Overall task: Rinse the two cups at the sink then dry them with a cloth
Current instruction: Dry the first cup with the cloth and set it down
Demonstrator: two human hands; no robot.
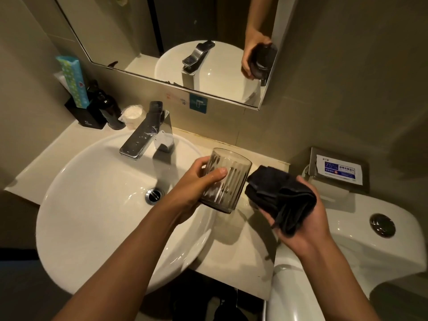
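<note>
Over the sink (pixel 92 228), left hand (pixel 199 181) wraps a wet, probably slippery ribbed cup (pixel 225 181) round its middle; right hand (pixel 301 218) bunches a soft cloth (pixel 281 196).

Dim, warm light from above — glare on the basin (pixel 97 172), dark corners, wide-angle bending at edges.

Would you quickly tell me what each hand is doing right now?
Left hand: closed around the cup.
Right hand: closed on the dark cloth.
</note>
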